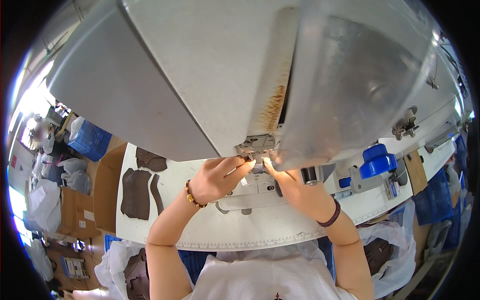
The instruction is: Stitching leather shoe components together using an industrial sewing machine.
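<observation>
Under the head of a large pale sewing machine (215, 65), both hands meet at the needle area (257, 155). My left hand (215, 181) comes in from the left with its fingers bent and pressed together, the tips at the presser foot. Whatever they pinch is too small to make out. My right hand (295, 187) reaches the same spot from the right, its fingertips close to the left ones. A cloudy plastic cover (350, 85) hides part of its fingers. Below the fingertips lies the metal needle plate (257, 188).
Brown cut pieces (135, 192) lie stacked on the white table (240, 232) at the left, beside a narrow brown strip (156, 194). A blue knob (377, 161) stands at the right. Plastic bags with brown pieces flank me; cardboard boxes (77, 212) stand far left.
</observation>
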